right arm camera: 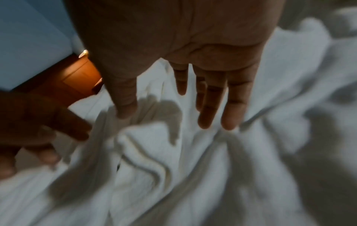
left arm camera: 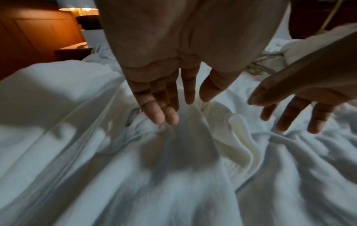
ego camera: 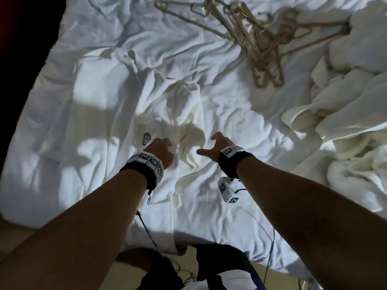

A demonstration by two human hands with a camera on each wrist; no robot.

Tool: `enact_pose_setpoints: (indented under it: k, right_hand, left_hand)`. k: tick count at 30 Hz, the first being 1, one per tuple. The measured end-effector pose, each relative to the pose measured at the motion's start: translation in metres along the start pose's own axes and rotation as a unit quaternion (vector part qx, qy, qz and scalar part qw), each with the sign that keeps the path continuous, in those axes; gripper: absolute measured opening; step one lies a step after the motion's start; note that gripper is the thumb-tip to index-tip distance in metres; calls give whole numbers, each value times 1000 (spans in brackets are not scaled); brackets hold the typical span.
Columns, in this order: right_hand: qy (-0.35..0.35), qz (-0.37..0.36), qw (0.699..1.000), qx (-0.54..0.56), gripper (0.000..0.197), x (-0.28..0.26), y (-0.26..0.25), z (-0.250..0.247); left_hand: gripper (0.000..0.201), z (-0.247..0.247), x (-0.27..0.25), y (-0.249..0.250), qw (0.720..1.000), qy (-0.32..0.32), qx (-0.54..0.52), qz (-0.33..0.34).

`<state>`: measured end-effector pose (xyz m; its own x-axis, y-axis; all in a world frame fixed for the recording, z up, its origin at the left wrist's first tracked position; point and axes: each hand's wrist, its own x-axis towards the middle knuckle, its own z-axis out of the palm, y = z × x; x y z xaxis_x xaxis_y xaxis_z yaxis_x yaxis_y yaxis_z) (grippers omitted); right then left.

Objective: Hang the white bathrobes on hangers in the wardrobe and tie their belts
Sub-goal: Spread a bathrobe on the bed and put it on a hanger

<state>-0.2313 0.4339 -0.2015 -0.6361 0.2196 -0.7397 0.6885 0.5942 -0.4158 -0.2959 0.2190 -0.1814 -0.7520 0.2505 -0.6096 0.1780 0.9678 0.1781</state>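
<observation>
A white bathrobe (ego camera: 167,114) lies spread and creased on the bed, with a dark logo (ego camera: 146,139) on its chest and a cream lapel fold (left arm camera: 237,137) at the middle. My left hand (ego camera: 162,146) is just right of the logo, fingers straight (left arm camera: 183,107) with their tips at the fabric, holding nothing. My right hand (ego camera: 209,144) hovers beside it with thumb and fingers spread (right arm camera: 173,119), also empty. Several beige hangers (ego camera: 251,42) lie tangled at the far side of the bed. More white bathrobes (ego camera: 345,97) are heaped at the right.
The bed (ego camera: 52,101) ends at a dark drop on the left and at its near edge by my legs. A wooden nightstand (left arm camera: 73,50) with a lit lamp (left arm camera: 77,9) stands beyond the bed. Cables (ego camera: 270,237) hang from my wrists.
</observation>
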Motion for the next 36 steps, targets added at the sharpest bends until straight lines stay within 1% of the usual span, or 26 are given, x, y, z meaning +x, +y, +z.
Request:
enact_pose_setpoints:
  k: [1, 2, 3, 4, 6, 7, 9, 11, 12, 14, 15, 16, 17, 19, 21, 22, 24, 25, 26, 27, 28, 29, 30, 32, 34, 36]
  right_hand:
    - [-17, 15, 1000, 2, 102, 4, -7, 16]
    - [-34, 32, 999, 7, 113, 5, -14, 31]
    - [-47, 44, 998, 11, 114, 8, -19, 47]
    - [-55, 45, 997, 14, 104, 10, -23, 61]
    - [-36, 47, 997, 45, 59, 15, -26, 77]
    - [-26, 56, 995, 76, 44, 15, -25, 78]
    - [-3, 70, 986, 152, 35, 14, -15, 63]
    - [18, 84, 960, 266, 25, 10, 4, 24]
    - [31, 91, 950, 297, 21, 11, 22, 1]
    - [100, 142, 931, 320, 23, 9, 74, -55]
    - [144, 182, 920, 316, 23, 2, 99, -82]
    - [180, 216, 918, 280, 23, -3, 130, -106]
    - [191, 237, 931, 203, 26, -14, 154, -125]
    - [154, 265, 949, 68, 32, -34, 187, -146]
    - [150, 270, 950, 38, 34, -47, 203, -147]
    - [159, 260, 952, 38, 38, -48, 205, -141]
    - [175, 250, 952, 32, 55, -32, 216, -120]
    - [178, 232, 956, 19, 68, -36, 204, -108]
    - [158, 218, 963, 20, 75, -37, 190, -96]
    - [141, 190, 971, 14, 72, -44, 170, -86]
    - [118, 175, 977, 23, 55, -54, 143, -75]
    - [105, 150, 983, 34, 32, -62, 123, -63]
    - [95, 117, 988, 35, 17, -71, 99, -51]
    - [52, 47, 997, 16, 14, -83, 54, -25]
    - [11, -5, 1000, -8, 12, -88, 13, -2]
    - [2, -39, 999, -20, 11, -92, -28, 22]
  left_hand:
    - [39, 1, -2, -1, 1000, 2, 5, -4]
    - [41, 2, -8, -3, 1000, 2, 8, -7]
    - [44, 6, -13, -8, 1000, -3, 14, -10]
    - [47, 9, -20, -13, 1000, -7, 21, -11]
    - [53, 16, -30, -27, 999, -4, 31, -24]
    - [57, 18, -35, -34, 999, 6, 30, -34]
    - [69, 23, -39, -47, 998, 7, 23, -61]
    - [78, 30, -39, -53, 996, -33, 1, -79]
    - [79, 33, -40, -52, 995, -61, -16, -78]
    - [74, 44, -40, -46, 992, -102, -28, -66]
    - [73, 49, -40, -41, 992, -107, -13, -69]
    - [73, 55, -41, -33, 992, -103, 4, -76]
    - [72, 58, -40, -28, 992, -93, 19, -82]
    - [69, 60, -39, -13, 993, -82, 20, -77]
    - [65, 59, -37, -1, 995, -85, 5, -55]
    - [64, 57, -36, 4, 995, -88, -2, -39]
    - [63, 51, -34, 11, 996, -89, -8, -3]
    - [61, 47, -34, 14, 996, -90, -5, 8]
    - [59, 40, -35, 14, 996, -87, -4, 18]
    - [54, 35, -38, 15, 996, -82, -7, 25]
    - [49, 28, -41, 12, 997, -71, -15, 32]
    - [43, 24, -43, 9, 997, -64, -28, 34]
    - [38, 19, -48, 4, 997, -54, -46, 31]
    - [32, 11, -59, -16, 996, -30, -85, 15]
    - [27, 4, -69, -45, 992, -12, -122, -2]
    - [23, -1, -78, -83, 988, -5, -155, -22]
